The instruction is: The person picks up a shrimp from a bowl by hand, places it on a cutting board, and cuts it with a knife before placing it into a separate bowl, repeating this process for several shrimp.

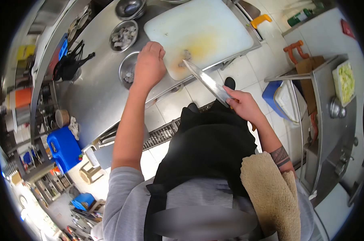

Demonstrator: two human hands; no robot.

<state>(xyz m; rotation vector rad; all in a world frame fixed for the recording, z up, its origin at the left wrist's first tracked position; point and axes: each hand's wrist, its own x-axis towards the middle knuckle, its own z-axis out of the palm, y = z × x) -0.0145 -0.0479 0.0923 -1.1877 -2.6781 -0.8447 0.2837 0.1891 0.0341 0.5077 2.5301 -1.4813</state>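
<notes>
My right hand (246, 105) grips a large kitchen knife (208, 83) by its handle, its blade slanting up and left so the tip rests at or just over the near edge of a white cutting board (226, 24). Near that tip lies a small heap of greyish food pieces (185, 57) beside a yellow-brown stain. Fingers curled, my left hand (150, 66) hovers between the board's left corner and a metal bowl (124, 64), partly covering the bowl. What it holds, if anything, is hidden. Greyish pieces show inside that bowl.
Another metal bowl (112, 43) with grey-white chunks and stacked bowls (129, 9) stand on the steel table (97, 92). A black bundle (71, 66) lies farther left. A blue jerrycan (64, 148) is at lower left; a tray of chopped greens (344, 83) sits on the right.
</notes>
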